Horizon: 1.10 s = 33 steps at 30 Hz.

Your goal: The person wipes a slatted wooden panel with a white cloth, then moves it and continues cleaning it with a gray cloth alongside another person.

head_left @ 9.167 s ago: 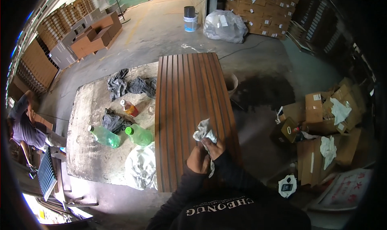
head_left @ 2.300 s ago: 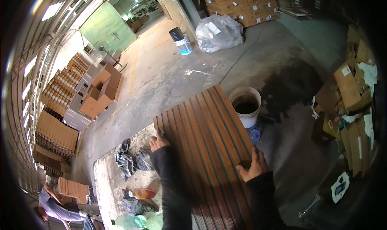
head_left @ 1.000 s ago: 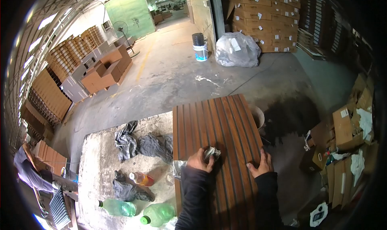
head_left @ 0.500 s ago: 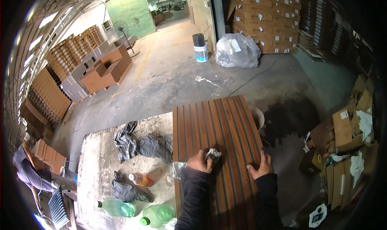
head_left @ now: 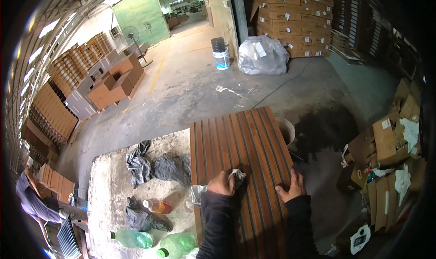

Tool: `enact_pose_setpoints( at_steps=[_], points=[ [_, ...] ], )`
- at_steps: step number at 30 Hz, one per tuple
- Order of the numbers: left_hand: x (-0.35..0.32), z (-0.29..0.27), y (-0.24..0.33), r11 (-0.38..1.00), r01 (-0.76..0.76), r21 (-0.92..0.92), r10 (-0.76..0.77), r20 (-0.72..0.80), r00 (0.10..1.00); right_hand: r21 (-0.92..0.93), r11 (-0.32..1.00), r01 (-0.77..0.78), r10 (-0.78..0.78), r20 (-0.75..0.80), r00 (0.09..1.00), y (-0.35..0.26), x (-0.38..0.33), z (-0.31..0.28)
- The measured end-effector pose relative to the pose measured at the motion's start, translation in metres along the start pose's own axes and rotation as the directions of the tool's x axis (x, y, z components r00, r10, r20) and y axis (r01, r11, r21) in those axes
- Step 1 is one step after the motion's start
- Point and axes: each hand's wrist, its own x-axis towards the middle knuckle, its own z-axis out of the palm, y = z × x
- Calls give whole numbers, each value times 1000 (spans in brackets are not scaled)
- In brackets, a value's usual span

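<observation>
A brown slatted wood panel (head_left: 245, 141) with dark grooves lies lengthwise before me. My left hand (head_left: 221, 184) is closed on a crumpled whitish rag (head_left: 237, 175), pressed against the panel's top. Over at the panel's right edge rests my right hand (head_left: 293, 188), its thumb spread from the fingers on the surface; nothing is held in it. Silvery wrapping (head_left: 199, 194) shows at the panel's left edge beside my left wrist.
Left of the panel, a worn pale tabletop (head_left: 106, 182) carries dark crumpled cloths (head_left: 171, 168), an orange-red bottle (head_left: 158, 207) and green bottles (head_left: 177, 244). A bucket (head_left: 285, 131) stands beyond the panel's right edge. Cardboard scraps (head_left: 386, 191) are piled right. Someone (head_left: 36, 195) works far left.
The view has shifted slightly, so the surroundings sit a little further left. Both hands keep nearly the same places on the panel, with the rag still in my left.
</observation>
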Motion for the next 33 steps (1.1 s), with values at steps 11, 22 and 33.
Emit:
enact_pose_setpoints(
  at_steps=[11,22,33],
  points=[
    [1,0,-1,999,-17,28,17,2,1000,33,999,18,-17,-6,1000,5,2,4],
    [0,-2,0,1000,2,18,-2,30,1000,-33,999,-15,13,-54,998,-1,-2,4],
    [0,1,-2,1000,27,-3,-27,45,999,18,1000,2,-1,-43,999,-4,-2,-1]
  ],
)
